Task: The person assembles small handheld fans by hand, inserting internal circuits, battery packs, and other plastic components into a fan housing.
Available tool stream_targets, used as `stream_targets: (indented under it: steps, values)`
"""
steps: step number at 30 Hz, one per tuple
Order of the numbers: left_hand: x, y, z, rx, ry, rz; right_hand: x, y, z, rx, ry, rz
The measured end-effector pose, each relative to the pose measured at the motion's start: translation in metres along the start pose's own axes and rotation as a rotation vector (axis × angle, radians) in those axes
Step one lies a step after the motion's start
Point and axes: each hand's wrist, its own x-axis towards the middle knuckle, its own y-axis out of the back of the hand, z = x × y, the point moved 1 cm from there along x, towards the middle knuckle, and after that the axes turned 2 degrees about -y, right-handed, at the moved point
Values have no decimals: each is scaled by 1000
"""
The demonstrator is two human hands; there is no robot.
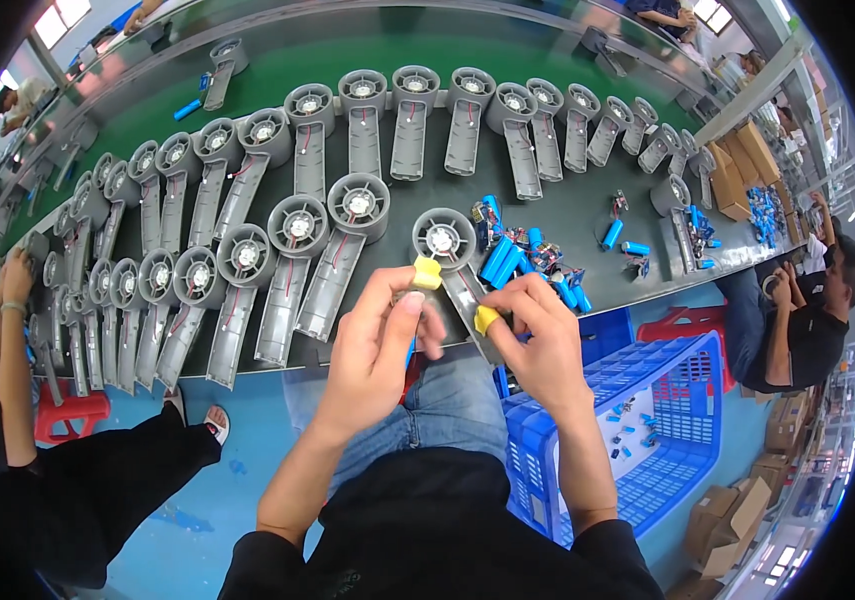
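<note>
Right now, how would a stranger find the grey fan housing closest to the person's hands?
Find the long dark workbench lined with grey fan housings, then the heap of blue cylindrical cells. The fan housing you want has its round end just left of that heap. Unlike its neighbours, its handle reaches down between the person's left hand and right hand, each pinching a yellow piece.

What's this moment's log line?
left hand: yellow bit at fingertip, near fan; right hand: yellow bit at thumb, by handle; nearby: blue batteries

Fans (300,228) lie on the table (569,212), left of and behind batteries (500,264); a basket (607,375) sits below, to the right.
</note>
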Motion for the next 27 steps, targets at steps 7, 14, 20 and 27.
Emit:
stream_targets:
  steps: [7, 14, 20, 27]
  values:
    - [7, -2, 1, 582, -204, 129, 17, -20, 7, 325, 85, 73]
    - [20, 8, -3, 818, -417, 52, 29, -25, 17, 647, -62, -47]
    - [19, 15, 2, 853, -417, -26, 27, -30, 20, 663, -91, -74]
    - [15, 11, -2, 704, -309, 53, 21, -35, 4, 105, 361, 147]
